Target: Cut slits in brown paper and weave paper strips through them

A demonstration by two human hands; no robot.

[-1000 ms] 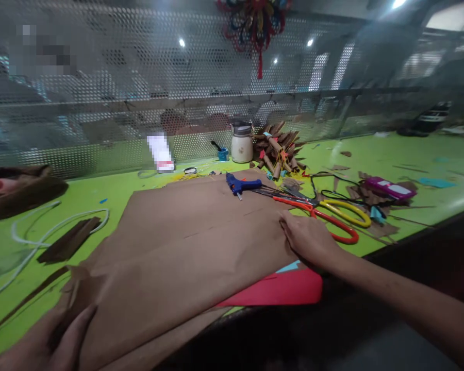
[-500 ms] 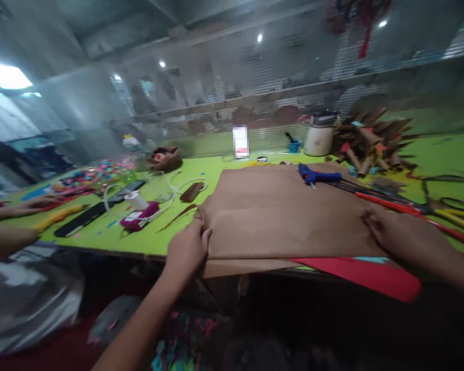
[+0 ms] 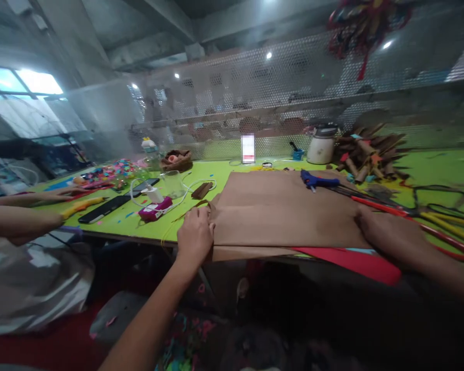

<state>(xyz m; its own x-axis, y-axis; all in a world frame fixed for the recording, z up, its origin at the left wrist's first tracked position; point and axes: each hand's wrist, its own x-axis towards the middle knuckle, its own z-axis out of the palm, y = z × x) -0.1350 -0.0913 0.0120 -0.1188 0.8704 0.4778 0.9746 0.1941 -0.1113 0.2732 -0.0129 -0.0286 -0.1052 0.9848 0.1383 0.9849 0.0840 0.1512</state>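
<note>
A large folded sheet of brown paper (image 3: 278,216) lies flat along the table's front edge, in layers. At its left edge, my left hand (image 3: 195,232) has its fingers curled over the paper and the thumb against its side. Closed at the right edge is my right hand (image 3: 382,232), its fingertips partly hidden and blurred. A blue glue gun (image 3: 319,180) rests on the paper's far right part. Red-handled scissors (image 3: 394,206) lie just beyond my right hand. Under the paper, a red sheet (image 3: 355,265) sticks out over the edge.
Brown paper rolls (image 3: 371,154) are heaped at the back right beside a white jar (image 3: 321,147). To the left are a purple power adapter (image 3: 154,208) with a white cable, a clear cup (image 3: 172,184) and a black phone (image 3: 104,208). Another person's arm (image 3: 23,221) reaches in from the left.
The camera view has shifted, so the whole table appears slightly moved. Both of my hands stay at the same edges of the brown paper.
</note>
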